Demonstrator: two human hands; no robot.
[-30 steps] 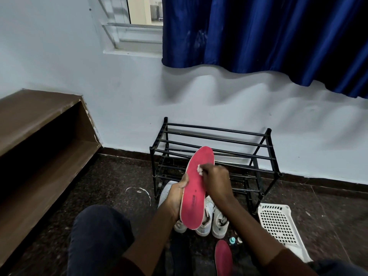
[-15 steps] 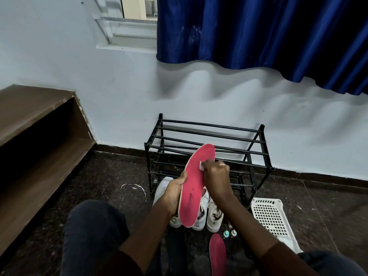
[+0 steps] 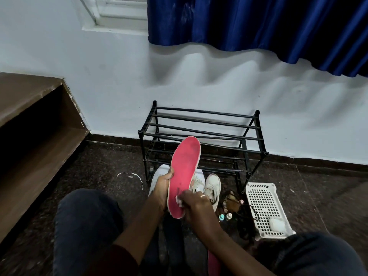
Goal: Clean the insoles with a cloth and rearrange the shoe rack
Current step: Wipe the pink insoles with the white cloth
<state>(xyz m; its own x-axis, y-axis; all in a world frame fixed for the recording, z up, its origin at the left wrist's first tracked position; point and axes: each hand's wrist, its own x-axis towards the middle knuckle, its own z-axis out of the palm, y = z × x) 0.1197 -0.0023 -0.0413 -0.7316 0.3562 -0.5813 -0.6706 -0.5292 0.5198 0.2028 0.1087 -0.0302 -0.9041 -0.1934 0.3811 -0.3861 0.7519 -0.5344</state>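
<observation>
Grips pink insole (image 3: 185,166) at mid-edge with left hand (image 3: 162,188), upright before shoe rack (image 3: 201,134), above white sneakers (image 3: 212,184). Presses small white cloth (image 3: 178,200), pinched in right hand (image 3: 196,204), against heel end. Risk of flexing or twisting insole out of one-sided grip under hard wiping; risk of dropping cloth from fingertips.

White wall (image 3: 199,80), blue curtain (image 3: 258,20), dark floor (image 3: 109,166).

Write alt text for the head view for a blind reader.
A seated person's left hand holds a pink insole up while the right hand presses a white cloth to its lower end, before a black shoe rack.
</observation>
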